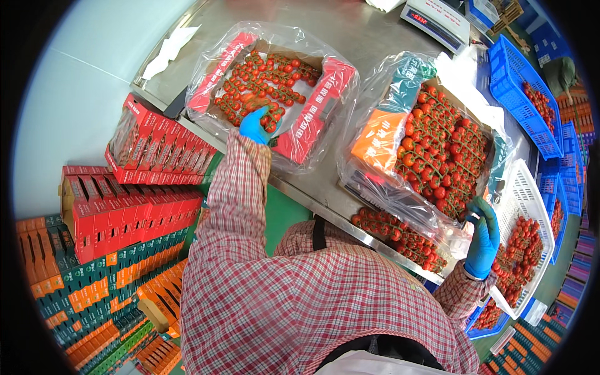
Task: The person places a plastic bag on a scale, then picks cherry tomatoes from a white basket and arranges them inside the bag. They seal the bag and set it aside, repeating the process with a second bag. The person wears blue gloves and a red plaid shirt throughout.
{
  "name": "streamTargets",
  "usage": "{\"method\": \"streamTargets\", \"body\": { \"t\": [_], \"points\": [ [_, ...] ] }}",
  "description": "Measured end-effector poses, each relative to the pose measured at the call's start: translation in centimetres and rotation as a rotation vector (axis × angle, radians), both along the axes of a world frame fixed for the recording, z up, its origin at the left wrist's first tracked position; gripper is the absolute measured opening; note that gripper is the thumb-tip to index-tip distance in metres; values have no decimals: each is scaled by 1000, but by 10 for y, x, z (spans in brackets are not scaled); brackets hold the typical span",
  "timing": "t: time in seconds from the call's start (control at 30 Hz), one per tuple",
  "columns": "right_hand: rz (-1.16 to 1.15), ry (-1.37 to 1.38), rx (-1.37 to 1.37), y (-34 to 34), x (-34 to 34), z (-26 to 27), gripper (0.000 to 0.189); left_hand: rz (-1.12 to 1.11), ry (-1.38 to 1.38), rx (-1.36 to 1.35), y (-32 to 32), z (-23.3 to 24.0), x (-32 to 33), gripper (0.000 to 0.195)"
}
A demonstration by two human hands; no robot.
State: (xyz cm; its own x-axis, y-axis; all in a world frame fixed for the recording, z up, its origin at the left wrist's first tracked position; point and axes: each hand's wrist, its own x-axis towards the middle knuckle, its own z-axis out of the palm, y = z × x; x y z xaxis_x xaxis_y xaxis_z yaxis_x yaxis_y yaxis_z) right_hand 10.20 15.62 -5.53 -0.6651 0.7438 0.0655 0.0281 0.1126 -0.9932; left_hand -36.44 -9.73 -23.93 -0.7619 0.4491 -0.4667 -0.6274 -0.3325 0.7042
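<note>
My left hand (257, 125), in a blue glove, reaches into a red cardboard box (315, 123) lined with clear plastic, its fingers at a truss of cherry tomatoes (272, 117). Whether they grip it is unclear. Several tomato trusses lie in that box, with white bottom showing between them. My right hand (483, 241), gloved in blue with dark-stained fingertips, is at the near right corner of a green and orange box (382, 136). That box is full of vine tomatoes (440, 150) and wrapped in clear plastic. Its fingers are slightly bent, and nothing is plainly held.
Loose trusses (398, 236) lie along the steel table's (323, 199) near edge. A digital scale (436, 23) stands at the back. To the right are a white crate (527, 197) and blue crates (520, 103) with tomatoes. Stacked red cartons (136, 215) stand at the left. A person (560, 77) is far right.
</note>
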Motion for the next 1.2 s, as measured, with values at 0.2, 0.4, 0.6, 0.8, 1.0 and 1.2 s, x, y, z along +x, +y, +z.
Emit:
{"method": "streamTargets", "body": {
  "t": [0.2, 0.4, 0.6, 0.8, 1.0, 1.2],
  "points": [
    [-114, -111, 15, -2, 12, 2, 30, -1022, 710, -714, 13, 10, -87, 74],
    [-22, -206, 78, -8, 6, 12, 32, -1559, 1020, -740, 6, -19, -86, 34],
    [-169, -390, 297, -2, 90, 43, 28, -1108, 1474, -346, -33, -148, -123, 16],
    [-496, -552, 293, 100, 248, 33, 29, -1345, 1063, -924, -42, -74, -139, 41],
    [96, -1640, 210, 252, 336, -91, 49, -842, 1213, -726, 25, 116, 21, 35],
    [568, -1679, 355, 291, 353, -135, 44, -977, 1249, -594, 118, 200, 211, 35]
  ]
}}
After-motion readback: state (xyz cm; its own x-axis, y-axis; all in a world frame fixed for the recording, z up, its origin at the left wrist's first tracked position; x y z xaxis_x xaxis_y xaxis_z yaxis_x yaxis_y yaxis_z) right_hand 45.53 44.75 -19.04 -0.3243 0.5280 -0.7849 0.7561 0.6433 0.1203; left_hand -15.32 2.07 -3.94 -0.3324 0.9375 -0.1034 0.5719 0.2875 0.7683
